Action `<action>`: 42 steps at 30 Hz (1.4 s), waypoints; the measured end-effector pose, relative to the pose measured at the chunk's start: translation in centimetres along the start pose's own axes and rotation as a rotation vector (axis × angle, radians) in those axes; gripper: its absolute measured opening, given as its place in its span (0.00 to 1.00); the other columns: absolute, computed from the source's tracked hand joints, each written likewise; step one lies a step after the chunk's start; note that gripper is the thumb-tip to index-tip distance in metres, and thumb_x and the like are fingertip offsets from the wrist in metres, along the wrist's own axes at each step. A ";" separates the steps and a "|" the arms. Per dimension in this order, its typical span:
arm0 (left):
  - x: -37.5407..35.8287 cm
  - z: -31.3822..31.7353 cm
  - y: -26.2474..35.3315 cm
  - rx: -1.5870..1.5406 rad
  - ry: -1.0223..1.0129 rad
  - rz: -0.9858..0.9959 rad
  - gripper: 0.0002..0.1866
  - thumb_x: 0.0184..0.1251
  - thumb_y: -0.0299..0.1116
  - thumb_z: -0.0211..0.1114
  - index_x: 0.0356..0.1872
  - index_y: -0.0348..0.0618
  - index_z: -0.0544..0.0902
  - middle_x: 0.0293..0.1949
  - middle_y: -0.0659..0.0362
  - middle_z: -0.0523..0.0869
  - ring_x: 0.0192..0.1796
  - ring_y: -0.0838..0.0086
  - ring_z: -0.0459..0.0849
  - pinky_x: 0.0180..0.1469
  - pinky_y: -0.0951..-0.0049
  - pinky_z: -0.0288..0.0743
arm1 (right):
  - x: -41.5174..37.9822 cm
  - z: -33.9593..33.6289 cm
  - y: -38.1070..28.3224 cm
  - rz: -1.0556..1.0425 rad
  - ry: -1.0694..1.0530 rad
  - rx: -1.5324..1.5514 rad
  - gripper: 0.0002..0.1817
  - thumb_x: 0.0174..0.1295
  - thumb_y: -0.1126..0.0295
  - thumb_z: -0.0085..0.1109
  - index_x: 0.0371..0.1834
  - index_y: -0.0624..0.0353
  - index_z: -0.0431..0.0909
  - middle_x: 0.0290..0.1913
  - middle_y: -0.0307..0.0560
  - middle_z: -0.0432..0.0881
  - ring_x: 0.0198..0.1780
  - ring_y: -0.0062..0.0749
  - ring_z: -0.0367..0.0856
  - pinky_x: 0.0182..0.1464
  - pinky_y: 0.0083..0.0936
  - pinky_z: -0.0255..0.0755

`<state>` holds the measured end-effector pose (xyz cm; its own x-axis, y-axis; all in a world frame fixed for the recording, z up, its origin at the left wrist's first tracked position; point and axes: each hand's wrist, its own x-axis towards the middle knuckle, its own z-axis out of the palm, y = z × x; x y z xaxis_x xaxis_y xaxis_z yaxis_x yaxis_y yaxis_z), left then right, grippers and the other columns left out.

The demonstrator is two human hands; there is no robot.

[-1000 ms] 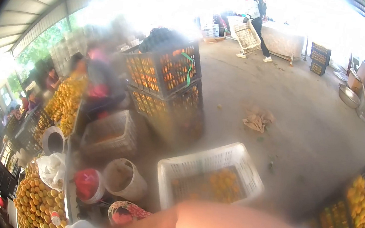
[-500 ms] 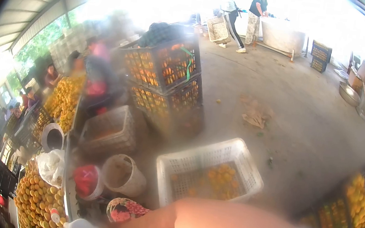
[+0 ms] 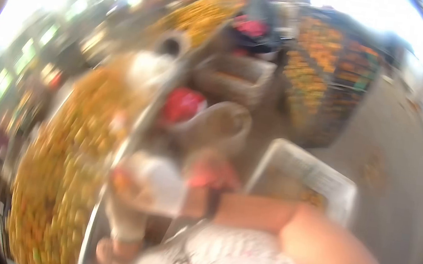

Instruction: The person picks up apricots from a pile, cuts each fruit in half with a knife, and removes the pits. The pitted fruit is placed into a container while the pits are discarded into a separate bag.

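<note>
Motion blur softens the whole view. My right hand (image 3: 160, 181), in a white glove, is over the near edge of a long table (image 3: 92, 223) heaped with yellow-orange fruit (image 3: 67, 167). Orange patches show at the hand's left side; whether it holds fruit cannot be made out. Just below it is my left hand (image 3: 126, 222), in a pale glove, close to the table edge and to my body. The fingers of both hands are smeared.
Right of the table are a red bundle (image 3: 184, 105), a pale bucket (image 3: 230, 126), a white crate (image 3: 317, 171) with some fruit and a brown-grey crate (image 3: 234, 77). Stacked dark crates of fruit (image 3: 330, 67) stand behind. A person (image 3: 257, 19) is beside the table's far part.
The view has swung left, so the table and fruit fill more of it. The crates and bucket have shifted right and up. My left hand has come into view.
</note>
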<state>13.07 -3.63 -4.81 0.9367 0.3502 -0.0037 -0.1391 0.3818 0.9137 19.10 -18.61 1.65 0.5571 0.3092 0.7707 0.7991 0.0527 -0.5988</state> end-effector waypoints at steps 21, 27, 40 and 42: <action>-4.7 -3.8 4.3 -0.596 0.281 0.281 0.16 0.78 0.44 0.58 0.52 0.42 0.79 0.46 0.58 0.85 0.49 0.68 0.85 0.53 0.67 0.81 | -0.2 6.6 -1.5 0.381 -0.476 0.574 0.13 0.72 0.68 0.58 0.54 0.63 0.77 0.46 0.40 0.82 0.47 0.23 0.77 0.48 0.22 0.74; -11.1 -8.7 4.3 -0.621 0.509 0.408 0.08 0.78 0.38 0.54 0.43 0.47 0.78 0.39 0.60 0.82 0.39 0.75 0.81 0.41 0.76 0.76 | -4.1 15.1 -3.1 -0.312 -0.597 0.171 0.17 0.66 0.71 0.63 0.56 0.64 0.77 0.45 0.55 0.81 0.47 0.48 0.80 0.54 0.38 0.73; -18.0 -11.8 8.5 -0.618 0.911 0.470 0.14 0.78 0.48 0.57 0.47 0.50 0.81 0.33 0.65 0.81 0.30 0.82 0.77 0.29 0.80 0.71 | -4.1 24.9 -5.8 0.257 -0.871 0.911 0.10 0.72 0.65 0.60 0.47 0.60 0.81 0.41 0.37 0.82 0.37 0.22 0.78 0.38 0.16 0.74; -20.7 -13.4 9.7 -0.674 0.976 0.508 0.14 0.78 0.47 0.58 0.48 0.50 0.81 0.33 0.65 0.82 0.31 0.82 0.78 0.29 0.81 0.71 | -4.4 24.7 -9.3 0.092 -0.797 0.813 0.10 0.73 0.74 0.48 0.49 0.63 0.79 0.39 0.40 0.75 0.41 0.26 0.73 0.45 0.24 0.70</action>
<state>-11.99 4.27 -1.27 0.1501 0.9503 -0.2727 -0.8102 0.2764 0.5169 3.58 3.00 -1.55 0.0722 0.8427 0.5335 0.2182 0.5086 -0.8329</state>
